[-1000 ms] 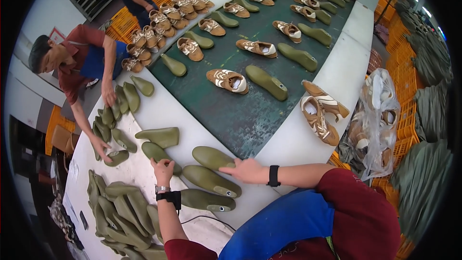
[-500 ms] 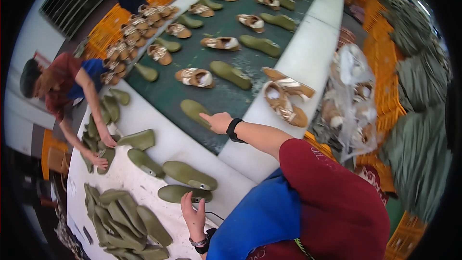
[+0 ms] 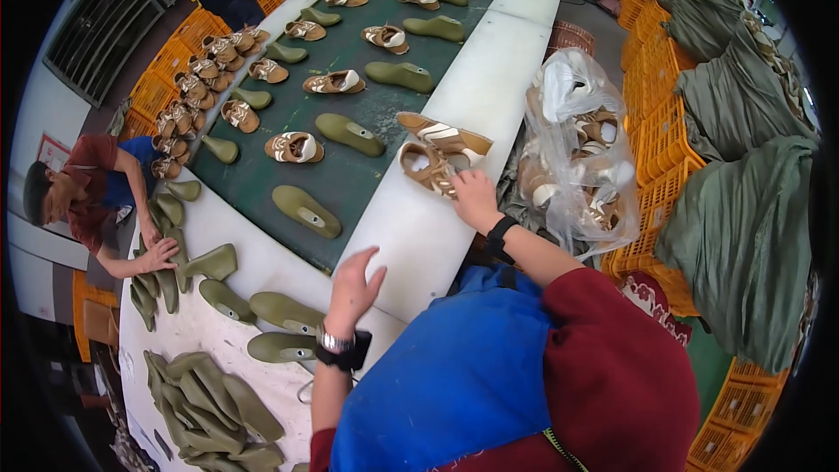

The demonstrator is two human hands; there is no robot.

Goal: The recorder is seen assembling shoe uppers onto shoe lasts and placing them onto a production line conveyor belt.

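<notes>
My right hand (image 3: 476,199) is closed on the near end of a brown and white shoe (image 3: 428,168), which lies on the white ledge right of the green belt. Its mate, another brown shoe (image 3: 447,134), lies just beyond, against it. My left hand (image 3: 352,290) is raised over the white table corner with fingers apart and nothing in it. Closest to it are an olive shoe last (image 3: 284,312) and a second olive last (image 3: 281,347) on the table. A single last (image 3: 306,211) lies at the near end of the belt.
The green belt (image 3: 249,227) carries rows of shoes and lasts. A last pile (image 3: 210,406) lies on the white table. At the left, a co-worker's hands (image 3: 157,253) touch other lasts. A plastic bag (image 3: 577,149) of shoes and orange crates (image 3: 655,157) stand at the right.
My right hand has left the last on the belt and moved right onto the shoe. My left hand has risen away from the table lasts. The view has shifted.
</notes>
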